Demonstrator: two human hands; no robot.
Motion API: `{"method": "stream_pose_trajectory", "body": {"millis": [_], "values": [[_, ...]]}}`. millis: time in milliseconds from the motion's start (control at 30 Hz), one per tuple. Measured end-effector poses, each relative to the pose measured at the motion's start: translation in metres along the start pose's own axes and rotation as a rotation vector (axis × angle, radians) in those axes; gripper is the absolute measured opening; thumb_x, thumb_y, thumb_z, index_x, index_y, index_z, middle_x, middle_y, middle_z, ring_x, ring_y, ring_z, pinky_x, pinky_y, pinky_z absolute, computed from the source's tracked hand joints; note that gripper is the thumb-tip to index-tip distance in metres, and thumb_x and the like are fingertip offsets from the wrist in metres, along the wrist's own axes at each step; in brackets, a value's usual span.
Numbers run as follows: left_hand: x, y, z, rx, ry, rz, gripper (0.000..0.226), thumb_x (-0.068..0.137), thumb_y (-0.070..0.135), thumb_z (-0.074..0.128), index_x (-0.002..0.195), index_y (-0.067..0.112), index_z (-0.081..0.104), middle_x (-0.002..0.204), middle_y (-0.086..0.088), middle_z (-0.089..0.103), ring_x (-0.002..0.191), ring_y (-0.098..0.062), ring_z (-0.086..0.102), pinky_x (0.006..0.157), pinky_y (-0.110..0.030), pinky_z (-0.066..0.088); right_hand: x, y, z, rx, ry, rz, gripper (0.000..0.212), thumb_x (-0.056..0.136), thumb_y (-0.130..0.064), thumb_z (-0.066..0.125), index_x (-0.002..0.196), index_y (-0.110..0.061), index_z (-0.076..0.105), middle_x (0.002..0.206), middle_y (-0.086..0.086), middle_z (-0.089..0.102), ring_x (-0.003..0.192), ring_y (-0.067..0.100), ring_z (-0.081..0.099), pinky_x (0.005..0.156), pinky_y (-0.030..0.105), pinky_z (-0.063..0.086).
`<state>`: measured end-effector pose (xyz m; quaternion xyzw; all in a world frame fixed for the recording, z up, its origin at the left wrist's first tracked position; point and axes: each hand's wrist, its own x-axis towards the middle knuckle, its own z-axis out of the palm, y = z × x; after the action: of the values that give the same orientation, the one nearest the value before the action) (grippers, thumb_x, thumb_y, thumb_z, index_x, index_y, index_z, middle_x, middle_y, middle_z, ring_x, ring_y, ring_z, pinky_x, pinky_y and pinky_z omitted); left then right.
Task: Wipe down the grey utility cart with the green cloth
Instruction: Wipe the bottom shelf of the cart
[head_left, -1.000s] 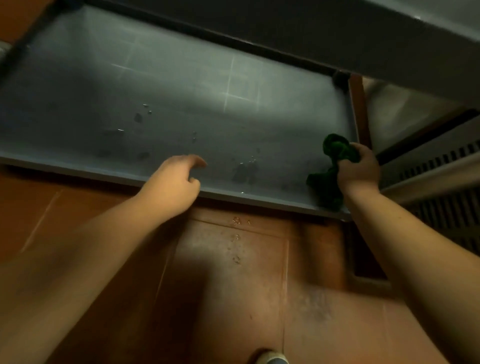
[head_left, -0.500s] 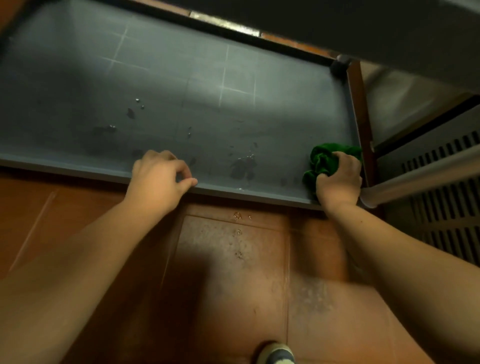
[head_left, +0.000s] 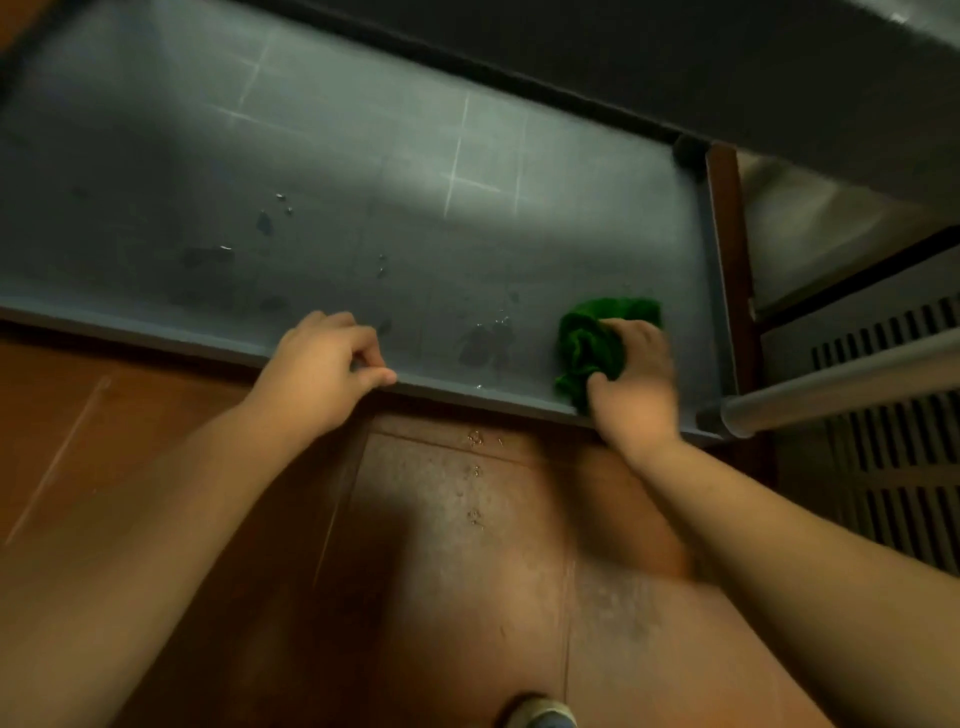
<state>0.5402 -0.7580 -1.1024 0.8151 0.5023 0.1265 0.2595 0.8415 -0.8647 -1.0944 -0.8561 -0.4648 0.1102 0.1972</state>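
Seen from above, a person bends over the bottom shelf of a grey utility cart (head_left: 363, 171), whose long axis runs left to right across the view, with reddish-brown floor tiles (head_left: 467, 571) on the near side. At left of centre, the left hand (head_left: 322, 369) curls over the shelf's near lip (head_left: 130, 332), fingers folded and closed on the rim, apparently steadying the cart; it holds nothing else. Between the two hands, dark wet patches and scattered water droplets (head_left: 485, 343) lie on the grey surface, and more marks (head_left: 208, 257) sit farther left, beyond the left hand. Toward the right end of the shelf, the right hand (head_left: 636, 382) is clamped on a bunched green cloth (head_left: 589, 343), pressing it against the shelf just inside the near lip; the hand is blurred, so the exact finger placement cannot be told. The two hands are well apart. Right of the cloth stand the cart's corner post (head_left: 688, 150) and a pale tubular bar (head_left: 841, 384), with a slatted grille (head_left: 893, 467) beyond. The soiled area lies to the left of the cloth, along the shelf's length, and the right hand is the nearer of the two to work it, so the next stroke would likely sweep leftward toward the braced left hand. At the bottom edge, the toe of a shoe (head_left: 543, 714) shows on the tiles.
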Motion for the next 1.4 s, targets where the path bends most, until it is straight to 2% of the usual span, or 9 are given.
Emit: {"method": "stream_pose_trajectory", "body": {"millis": [167, 333, 533, 600, 867, 967, 1133, 1233, 1400], "values": [[0.008, 0.010, -0.007, 0.049, -0.060, -0.053, 0.028, 0.077, 0.038, 0.078, 0.066, 0.024, 0.056, 0.076, 0.006, 0.050, 0.085, -0.021, 0.048, 0.074, -0.036, 0.041, -0.006, -0.061, 0.025, 0.053, -0.229, -0.324, 0.062, 0.073, -0.007, 0.064, 0.132, -0.024, 0.058, 0.144, 0.003, 0.045, 0.129, 0.031, 0.042, 0.108, 0.027, 0.034], [0.018, 0.002, -0.003, 0.035, -0.149, -0.119, 0.030, 0.078, 0.042, 0.076, 0.065, 0.026, 0.055, 0.073, 0.004, 0.057, 0.070, -0.013, 0.052, 0.062, -0.030, 0.036, 0.020, -0.027, 0.027, -0.069, -0.133, -0.412, 0.057, 0.073, -0.003, 0.067, 0.126, -0.021, 0.060, 0.138, 0.006, 0.050, 0.122, 0.033, 0.047, 0.102, 0.035, 0.044], [0.021, 0.006, -0.001, -0.002, -0.160, -0.143, 0.031, 0.077, 0.042, 0.078, 0.065, 0.023, 0.056, 0.072, 0.001, 0.059, 0.073, -0.017, 0.054, 0.063, -0.030, 0.038, 0.089, 0.064, -0.032, -0.157, 0.155, 0.184, 0.057, 0.082, -0.004, 0.058, 0.138, -0.010, 0.051, 0.143, 0.019, 0.041, 0.123, 0.046, 0.044, 0.110, 0.042, 0.033], [0.021, 0.005, 0.003, -0.002, -0.137, -0.123, 0.031, 0.076, 0.041, 0.079, 0.064, 0.023, 0.056, 0.071, 0.003, 0.058, 0.074, -0.017, 0.054, 0.064, -0.030, 0.038, 0.091, 0.058, -0.026, -0.121, 0.196, 0.239, 0.057, 0.083, -0.004, 0.057, 0.139, -0.010, 0.052, 0.144, 0.018, 0.042, 0.124, 0.044, 0.044, 0.112, 0.040, 0.032], [0.017, 0.004, 0.004, -0.024, -0.082, -0.088, 0.031, 0.076, 0.040, 0.079, 0.062, 0.027, 0.054, 0.075, 0.005, 0.053, 0.075, -0.015, 0.050, 0.068, -0.034, 0.043, 0.027, -0.042, 0.032, -0.052, -0.062, -0.372, 0.071, 0.074, 0.002, 0.061, 0.137, -0.031, 0.058, 0.144, 0.003, 0.050, 0.129, 0.028, 0.042, 0.108, 0.028, 0.034], [0.017, 0.001, 0.004, -0.035, -0.067, -0.098, 0.031, 0.074, 0.041, 0.080, 0.061, 0.028, 0.055, 0.074, 0.005, 0.053, 0.074, -0.014, 0.049, 0.066, -0.033, 0.038, 0.048, -0.036, 0.031, -0.118, -0.083, -0.492, 0.073, 0.075, 0.006, 0.060, 0.142, -0.023, 0.053, 0.146, 0.006, 0.048, 0.134, 0.030, 0.038, 0.114, 0.036, 0.034], [0.019, 0.002, 0.004, -0.040, -0.078, -0.107, 0.032, 0.075, 0.042, 0.079, 0.060, 0.028, 0.055, 0.073, 0.007, 0.054, 0.073, -0.011, 0.050, 0.065, -0.031, 0.037, 0.111, 0.013, 0.015, -0.202, 0.046, -0.268, 0.065, 0.077, 0.007, 0.055, 0.141, -0.005, 0.050, 0.146, 0.020, 0.046, 0.141, 0.041, 0.032, 0.121, 0.043, 0.021], [0.020, 0.009, 0.000, 0.018, -0.117, -0.131, 0.029, 0.078, 0.045, 0.075, 0.065, 0.029, 0.055, 0.076, 0.008, 0.054, 0.077, -0.012, 0.051, 0.069, -0.033, 0.040, 0.138, 0.025, -0.001, -0.226, 0.041, -0.053, 0.065, 0.083, 0.000, 0.056, 0.146, -0.005, 0.042, 0.151, 0.017, 0.040, 0.145, 0.037, 0.025, 0.122, 0.042, 0.017], [0.032, 0.045, 0.010, 0.046, -0.079, 0.025, 0.006, 0.083, 0.030, 0.063, 0.088, 0.033, 0.059, 0.102, 0.007, 0.059, 0.103, -0.021, 0.050, 0.089, -0.038, 0.042, 0.132, 0.022, 0.006, -0.155, 0.120, -0.040, 0.068, 0.080, -0.003, 0.058, 0.145, -0.016, 0.047, 0.152, 0.011, 0.039, 0.141, 0.032, 0.030, 0.120, 0.040, 0.023]]}}
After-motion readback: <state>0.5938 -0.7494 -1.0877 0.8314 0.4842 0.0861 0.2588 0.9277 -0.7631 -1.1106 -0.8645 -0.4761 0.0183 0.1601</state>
